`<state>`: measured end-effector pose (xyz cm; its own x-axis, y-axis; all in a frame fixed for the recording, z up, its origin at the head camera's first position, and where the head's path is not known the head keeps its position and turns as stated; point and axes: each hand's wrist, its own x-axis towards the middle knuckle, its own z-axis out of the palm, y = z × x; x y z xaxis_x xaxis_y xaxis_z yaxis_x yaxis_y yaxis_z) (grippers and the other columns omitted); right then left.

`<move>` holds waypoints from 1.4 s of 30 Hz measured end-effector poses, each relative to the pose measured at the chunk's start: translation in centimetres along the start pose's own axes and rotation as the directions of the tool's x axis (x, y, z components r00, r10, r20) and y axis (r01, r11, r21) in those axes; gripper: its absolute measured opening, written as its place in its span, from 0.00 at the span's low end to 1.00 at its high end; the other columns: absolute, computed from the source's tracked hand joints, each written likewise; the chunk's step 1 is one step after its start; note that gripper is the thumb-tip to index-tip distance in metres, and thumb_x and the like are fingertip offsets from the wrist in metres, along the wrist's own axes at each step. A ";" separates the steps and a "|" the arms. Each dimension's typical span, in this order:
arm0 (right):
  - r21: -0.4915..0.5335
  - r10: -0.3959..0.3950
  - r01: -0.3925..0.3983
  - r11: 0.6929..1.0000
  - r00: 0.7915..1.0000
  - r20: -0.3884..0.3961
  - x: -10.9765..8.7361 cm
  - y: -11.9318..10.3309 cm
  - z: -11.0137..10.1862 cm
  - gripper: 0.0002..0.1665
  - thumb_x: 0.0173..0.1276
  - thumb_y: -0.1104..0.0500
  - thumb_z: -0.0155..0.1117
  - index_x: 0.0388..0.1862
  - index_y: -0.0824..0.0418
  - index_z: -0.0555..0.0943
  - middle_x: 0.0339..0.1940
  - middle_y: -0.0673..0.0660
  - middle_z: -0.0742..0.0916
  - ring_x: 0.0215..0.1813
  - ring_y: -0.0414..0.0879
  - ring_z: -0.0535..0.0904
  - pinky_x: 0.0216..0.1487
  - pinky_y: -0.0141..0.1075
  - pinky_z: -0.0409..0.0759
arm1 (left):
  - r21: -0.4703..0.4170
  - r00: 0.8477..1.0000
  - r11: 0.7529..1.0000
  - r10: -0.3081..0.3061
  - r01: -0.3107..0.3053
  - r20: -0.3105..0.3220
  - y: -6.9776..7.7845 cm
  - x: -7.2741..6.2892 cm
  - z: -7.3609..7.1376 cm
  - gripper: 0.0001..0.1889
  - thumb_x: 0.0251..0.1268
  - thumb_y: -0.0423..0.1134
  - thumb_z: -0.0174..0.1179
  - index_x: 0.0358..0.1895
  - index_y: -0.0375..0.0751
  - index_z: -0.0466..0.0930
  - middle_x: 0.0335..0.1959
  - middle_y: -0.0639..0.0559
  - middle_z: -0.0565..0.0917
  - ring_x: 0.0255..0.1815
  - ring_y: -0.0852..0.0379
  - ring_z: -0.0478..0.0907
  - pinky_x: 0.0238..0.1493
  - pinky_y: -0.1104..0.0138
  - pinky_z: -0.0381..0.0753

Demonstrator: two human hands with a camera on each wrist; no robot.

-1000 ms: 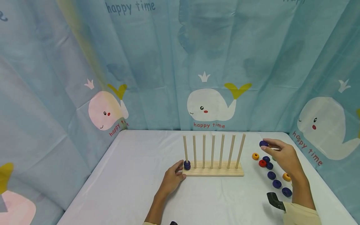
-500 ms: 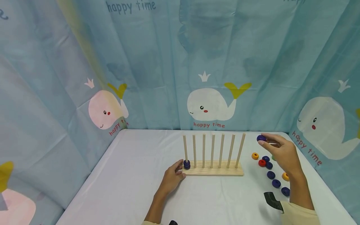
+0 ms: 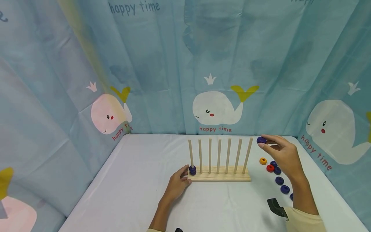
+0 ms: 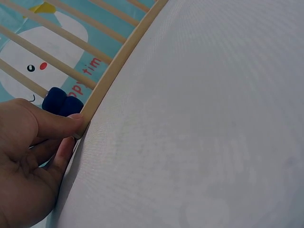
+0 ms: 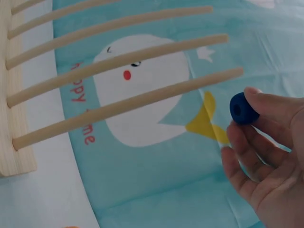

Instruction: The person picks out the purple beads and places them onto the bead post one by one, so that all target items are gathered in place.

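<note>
Holding the left end of a pale rectangular wooden base (image 3: 220,177) with the left hand (image 3: 178,182), thumb and fingers curled around it. Pinching a round dark blue bead with a central hole (image 3: 261,140) in the right hand (image 3: 285,156), in mid-air, near but apart from the top of the rightmost of seven upright round wooden pegs (image 3: 247,156). At the foot of the leftmost peg, stacked around it, with two more dark blue beads (image 3: 192,170). Right of the base, on a white cloth-covered table (image 3: 124,183), with loose beads: orange (image 3: 262,160), red (image 3: 270,168) and five dark blue (image 3: 279,180), one partly hidden behind the right wrist. Behind, with a light blue whale-printed curtain (image 3: 162,64).
</note>
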<state>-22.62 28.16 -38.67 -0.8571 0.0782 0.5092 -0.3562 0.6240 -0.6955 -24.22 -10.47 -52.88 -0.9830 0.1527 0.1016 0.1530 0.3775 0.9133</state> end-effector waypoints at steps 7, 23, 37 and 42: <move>0.016 -0.061 0.061 0.998 0.998 -0.016 0.8 -1.2 0.6 0.24 0.66 0.52 0.68 0.60 0.55 0.81 0.47 0.50 0.82 0.47 0.35 0.78 0.46 0.16 0.74 | 0.001 1.000 1.000 -0.003 0.003 -0.006 0.0 0.0 -0.1 0.33 0.60 0.27 0.62 0.71 0.41 0.66 0.62 0.45 0.76 0.59 0.52 0.75 0.56 0.71 0.77; 0.055 -0.148 0.149 0.987 0.989 -0.016 1.8 -4.4 1.6 0.24 0.64 0.61 0.70 0.59 0.60 0.81 0.51 0.54 0.82 0.48 0.36 0.78 0.52 0.18 0.73 | -0.017 1.000 1.000 -0.006 0.007 0.022 0.0 -0.1 -0.1 0.34 0.61 0.28 0.63 0.72 0.40 0.64 0.60 0.44 0.76 0.60 0.51 0.74 0.57 0.71 0.77; 0.094 -0.196 0.197 0.976 0.980 -0.014 2.1 -6.0 3.1 0.23 0.63 0.59 0.71 0.57 0.56 0.82 0.51 0.50 0.83 0.52 0.38 0.77 0.52 0.19 0.71 | -0.008 1.000 1.000 -0.002 0.002 0.017 0.1 -0.2 -0.1 0.34 0.61 0.28 0.62 0.72 0.41 0.65 0.61 0.44 0.75 0.60 0.51 0.73 0.57 0.71 0.76; 0.102 -0.208 0.207 0.973 0.978 0.004 1.6 -8.6 3.2 0.22 0.63 0.65 0.70 0.56 0.63 0.81 0.50 0.56 0.83 0.51 0.45 0.78 0.48 0.19 0.72 | -0.017 1.000 1.000 0.000 0.000 0.016 0.0 -0.2 -0.1 0.34 0.61 0.27 0.62 0.72 0.40 0.65 0.61 0.44 0.76 0.60 0.51 0.74 0.57 0.71 0.76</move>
<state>-22.15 20.41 -33.50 -0.7656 -0.0561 0.6409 -0.5618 0.5438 -0.6234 -24.00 -10.60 -52.86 -0.9813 0.1671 0.0953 0.1509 0.3615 0.9201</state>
